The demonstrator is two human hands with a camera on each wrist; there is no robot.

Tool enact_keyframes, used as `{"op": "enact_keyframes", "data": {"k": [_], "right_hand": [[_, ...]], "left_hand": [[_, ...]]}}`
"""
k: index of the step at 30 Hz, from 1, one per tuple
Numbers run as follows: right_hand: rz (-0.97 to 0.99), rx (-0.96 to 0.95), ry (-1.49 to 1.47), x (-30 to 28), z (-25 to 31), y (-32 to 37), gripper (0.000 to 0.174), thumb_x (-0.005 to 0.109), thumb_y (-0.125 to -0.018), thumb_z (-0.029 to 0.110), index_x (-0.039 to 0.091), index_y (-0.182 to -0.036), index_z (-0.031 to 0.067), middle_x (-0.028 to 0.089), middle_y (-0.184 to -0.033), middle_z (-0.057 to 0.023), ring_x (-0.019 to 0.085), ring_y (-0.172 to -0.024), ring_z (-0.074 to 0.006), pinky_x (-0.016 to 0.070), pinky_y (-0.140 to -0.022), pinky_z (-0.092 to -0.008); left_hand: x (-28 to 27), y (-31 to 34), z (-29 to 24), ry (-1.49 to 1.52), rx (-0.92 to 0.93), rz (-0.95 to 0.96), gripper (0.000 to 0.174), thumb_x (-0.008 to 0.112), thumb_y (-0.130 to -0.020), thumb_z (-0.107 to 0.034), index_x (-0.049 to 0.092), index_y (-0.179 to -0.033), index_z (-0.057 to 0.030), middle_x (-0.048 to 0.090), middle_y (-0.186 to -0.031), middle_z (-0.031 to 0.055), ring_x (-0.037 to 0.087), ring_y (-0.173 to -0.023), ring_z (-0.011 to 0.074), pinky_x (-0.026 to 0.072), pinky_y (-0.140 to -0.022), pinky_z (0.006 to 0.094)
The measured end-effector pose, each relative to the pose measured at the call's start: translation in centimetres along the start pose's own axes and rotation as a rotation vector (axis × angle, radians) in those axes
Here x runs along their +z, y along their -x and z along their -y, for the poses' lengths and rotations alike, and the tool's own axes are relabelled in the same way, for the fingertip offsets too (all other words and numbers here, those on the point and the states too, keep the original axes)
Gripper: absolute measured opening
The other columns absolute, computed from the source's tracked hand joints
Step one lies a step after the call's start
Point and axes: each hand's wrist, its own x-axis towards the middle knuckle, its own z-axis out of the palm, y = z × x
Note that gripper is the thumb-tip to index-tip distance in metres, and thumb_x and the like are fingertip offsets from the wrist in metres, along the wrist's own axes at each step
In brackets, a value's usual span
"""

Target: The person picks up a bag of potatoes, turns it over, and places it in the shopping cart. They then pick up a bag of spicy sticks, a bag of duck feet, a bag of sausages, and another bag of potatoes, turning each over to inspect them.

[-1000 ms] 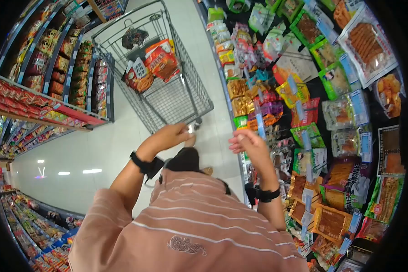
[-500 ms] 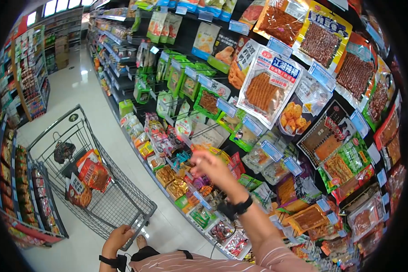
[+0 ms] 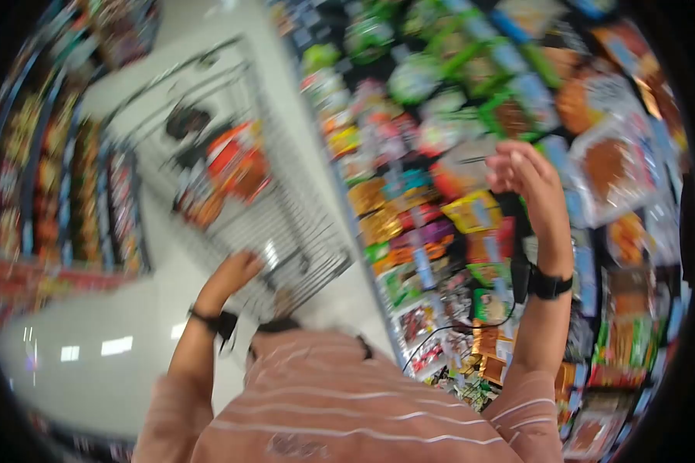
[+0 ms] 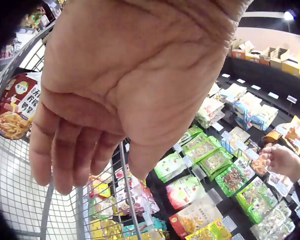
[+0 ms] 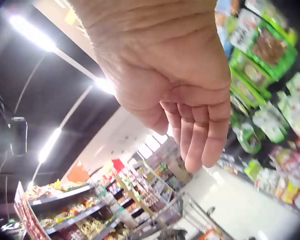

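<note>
In the head view my left hand (image 3: 234, 279) is over the near end of a wire shopping cart (image 3: 316, 287). The left wrist view shows that hand (image 4: 125, 85) palm on, its fingers loosely bent and holding nothing; whether it touches the cart is unclear. Two packets lie in the cart, one red (image 3: 238, 163) and one dark and white (image 3: 197, 202). My right hand (image 3: 527, 174) is raised in front of the snack display, empty, with fingers slightly bent. Its fingers hang relaxed in the right wrist view, where the hand (image 5: 180, 95) shows nothing in its grasp.
Packaged snacks, among them a yellow packet (image 3: 471, 212) and a large clear-and-white one (image 3: 614, 166), fill the display on the right. More shelving (image 3: 62, 177) stands left of the cart. A thin black cable (image 3: 448, 327) runs near my right wrist.
The head view has swung down and back from the display. Against the shelf goods, my right hand has shifted toward the hanging packets. Both packets remain in the cart.
</note>
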Motion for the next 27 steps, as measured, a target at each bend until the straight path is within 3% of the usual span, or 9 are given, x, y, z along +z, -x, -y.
{"op": "enact_keyframes", "data": {"k": [3, 7, 10, 16, 19, 22, 25, 26, 27], "right_hand": [[0.204, 0.190, -0.083, 8.9, -7.7, 0.5, 0.033, 0.054, -0.101, 0.025, 0.058, -0.122, 0.0004, 0.069, -0.105, -0.0118, 0.069, -0.087, -0.0179, 0.0559, -0.078, -0.0316], [0.355, 0.423, -0.205, 18.7, -14.3, 2.0, 0.028, 0.052, -0.101, 0.020, 0.060, -0.119, -0.0008, 0.070, -0.104, -0.0124, 0.069, -0.084, -0.0178, 0.0562, -0.075, -0.0304], [0.413, 0.472, -0.257, 23.3, -16.1, 2.8, 0.027, 0.051, -0.102, 0.019, 0.060, -0.119, -0.0001, 0.069, -0.104, -0.0123, 0.069, -0.085, -0.0176, 0.0556, -0.074, -0.0294], [0.424, 0.547, -0.301, 25.6, -16.9, 2.5, 0.027, 0.049, -0.102, 0.019, 0.060, -0.118, 0.0002, 0.069, -0.103, -0.0116, 0.069, -0.086, -0.0176, 0.0554, -0.075, -0.0290], [0.400, 0.592, -0.300, 25.7, -17.7, 2.8, 0.027, 0.049, -0.102, 0.019, 0.060, -0.118, -0.0003, 0.069, -0.103, -0.0117, 0.069, -0.086, -0.0173, 0.0552, -0.075, -0.0286], [0.389, 0.628, -0.318, 25.7, -18.8, 3.5, 0.028, 0.049, -0.102, 0.019, 0.059, -0.118, -0.0007, 0.069, -0.104, -0.0121, 0.069, -0.086, -0.0171, 0.0550, -0.075, -0.0285], [0.374, 0.668, -0.319, 25.4, -19.2, 4.3, 0.028, 0.049, -0.102, 0.019, 0.059, -0.118, -0.0010, 0.069, -0.103, -0.0122, 0.068, -0.085, -0.0173, 0.0548, -0.075, -0.0287], [0.366, 0.676, -0.321, 25.2, -19.4, 4.6, 0.028, 0.049, -0.102, 0.019, 0.059, -0.118, -0.0010, 0.069, -0.103, -0.0122, 0.069, -0.085, -0.0174, 0.0547, -0.075, -0.0287], [0.358, 0.683, -0.324, 25.1, -19.7, 4.8, 0.028, 0.049, -0.102, 0.019, 0.059, -0.118, -0.0011, 0.069, -0.103, -0.0122, 0.069, -0.085, -0.0175, 0.0547, -0.075, -0.0287]], "left_hand": [[-1.0, 0.3, -0.5, 0.079, -0.183, 0.121, 0.046, 0.059, -0.095, -0.039, 0.064, -0.116, 0.0015, 0.069, -0.108, 0.0227, 0.066, -0.103, 0.0356, 0.0511, -0.088, 0.0391], [-0.5, -0.3, 2.8, 0.116, -0.223, 0.030, 0.044, 0.061, -0.092, -0.039, 0.066, -0.105, 0.0029, 0.070, -0.095, 0.0233, 0.067, -0.091, 0.0369, 0.0513, -0.079, 0.0417], [-1.8, -1.5, 4.2, 0.107, -0.253, 0.008, 0.045, 0.063, -0.092, -0.038, 0.066, -0.107, 0.0050, 0.069, -0.098, 0.0256, 0.067, -0.095, 0.0376, 0.0513, -0.082, 0.0422], [-4.8, -7.1, 8.6, -0.005, -0.198, -0.295, 0.048, 0.064, -0.091, -0.033, 0.064, -0.110, 0.0112, 0.065, -0.107, 0.0316, 0.062, -0.106, 0.0432, 0.0493, -0.092, 0.0438], [-7.3, -9.9, 10.3, -0.100, -0.218, -0.260, 0.048, 0.063, -0.090, -0.033, 0.063, -0.106, 0.0119, 0.066, -0.104, 0.0306, 0.064, -0.100, 0.0420, 0.0512, -0.087, 0.0414], [-8.2, -12.7, 14.0, -0.239, -0.338, -0.298, 0.046, 0.063, -0.087, -0.031, 0.064, -0.105, 0.0115, 0.065, -0.105, 0.0324, 0.062, -0.101, 0.0454, 0.0511, -0.089, 0.0434], [-8.9, -15.0, 16.9, -0.344, -0.344, -0.336, 0.044, 0.062, -0.085, -0.029, 0.064, -0.104, 0.0109, 0.064, -0.107, 0.0334, 0.061, -0.103, 0.0467, 0.0501, -0.091, 0.0458], [-9.5, -16.1, 18.1, -0.365, -0.390, -0.253, 0.042, 0.060, -0.087, -0.027, 0.063, -0.106, 0.0106, 0.064, -0.107, 0.0330, 0.062, -0.102, 0.0465, 0.0507, -0.091, 0.0458], [-9.8, -16.6, 18.6, -0.448, -0.412, -0.286, 0.040, 0.058, -0.088, -0.023, 0.062, -0.110, 0.0103, 0.065, -0.106, 0.0313, 0.064, -0.100, 0.0441, 0.0525, -0.088, 0.0444]]}}
